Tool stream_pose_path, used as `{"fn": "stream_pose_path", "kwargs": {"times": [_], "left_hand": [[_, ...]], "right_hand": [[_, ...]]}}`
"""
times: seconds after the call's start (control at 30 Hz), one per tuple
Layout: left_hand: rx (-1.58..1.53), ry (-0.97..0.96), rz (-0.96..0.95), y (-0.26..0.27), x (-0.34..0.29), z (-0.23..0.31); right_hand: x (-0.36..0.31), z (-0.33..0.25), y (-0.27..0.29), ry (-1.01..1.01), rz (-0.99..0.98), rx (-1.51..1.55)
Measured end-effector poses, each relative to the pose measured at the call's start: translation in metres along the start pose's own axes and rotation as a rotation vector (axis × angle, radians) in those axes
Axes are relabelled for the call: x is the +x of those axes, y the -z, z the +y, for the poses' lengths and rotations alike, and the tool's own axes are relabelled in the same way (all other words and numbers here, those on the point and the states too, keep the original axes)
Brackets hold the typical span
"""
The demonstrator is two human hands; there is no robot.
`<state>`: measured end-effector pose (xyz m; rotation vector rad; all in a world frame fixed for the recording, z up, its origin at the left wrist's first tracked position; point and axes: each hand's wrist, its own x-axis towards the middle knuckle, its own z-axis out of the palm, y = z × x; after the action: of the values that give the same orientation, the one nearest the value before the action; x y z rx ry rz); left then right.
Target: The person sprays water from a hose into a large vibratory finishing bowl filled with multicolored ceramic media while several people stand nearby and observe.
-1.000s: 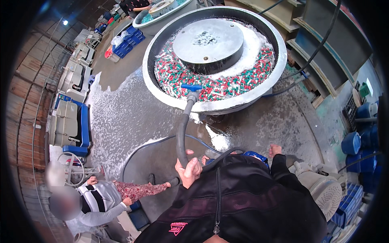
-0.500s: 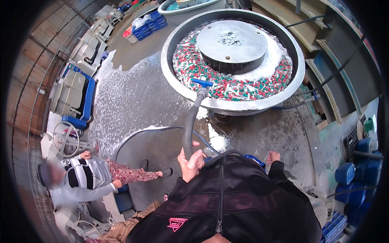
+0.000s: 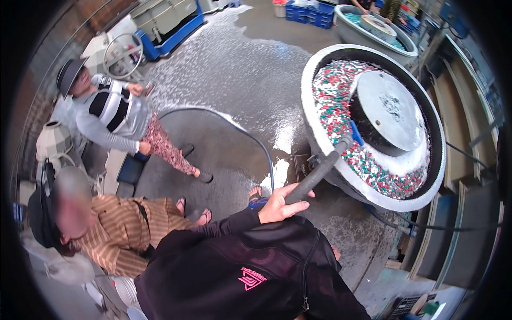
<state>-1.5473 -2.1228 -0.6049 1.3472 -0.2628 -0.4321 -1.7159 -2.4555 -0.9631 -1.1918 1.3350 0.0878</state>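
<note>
My left hand [image 3: 281, 205] is closed around a thick grey hose [image 3: 320, 170]. The hose rises from my hand to the rim of a big round tub [image 3: 316, 140], where its blue nozzle [image 3: 356, 133] points inside. Red, green and white pieces [image 3: 341, 106] fill the tub in a ring around a grey central dome [image 3: 389, 109], with white foam on the right side. My black jacket fills the lower middle of the picture. My right hand is out of sight.
Two people stand close on my left: one in a striped top [image 3: 109, 114], one in brown striped clothes [image 3: 125, 229]. A thin hose [image 3: 245, 130] curves over the wet, foamy concrete floor [image 3: 229, 69]. A second tub [image 3: 368, 29], blue crates [image 3: 312, 10] and machines stand behind.
The view has swung left, so the tub now sits at the right and two people show at the left. My left hand keeps its hold on the hose. My right hand has left the picture.
</note>
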Motion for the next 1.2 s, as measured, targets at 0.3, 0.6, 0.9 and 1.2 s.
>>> {"fn": "stream_pose_path", "kwargs": {"times": [0.3, 0.6, 0.9, 1.2], "left_hand": [[0.117, -0.123, -0.064, 0.010, -0.006, -0.020], [0.132, -0.132, -0.074, 0.009, -0.008, -0.020], [0.071, 0.021, 0.029, 0.009, -0.006, -0.023], [-0.167, 0.105, 0.074, -0.009, 0.001, -0.023]], "right_hand": [[0.023, 0.008, 0.003, -0.072, -0.037, -0.059], [0.042, 0.019, -0.002, -0.060, -0.083, -0.056], [-0.013, -0.032, -0.016, 0.001, -0.057, -0.060], [0.015, 0.035, 0.005, -0.067, 0.086, 0.088]]}}
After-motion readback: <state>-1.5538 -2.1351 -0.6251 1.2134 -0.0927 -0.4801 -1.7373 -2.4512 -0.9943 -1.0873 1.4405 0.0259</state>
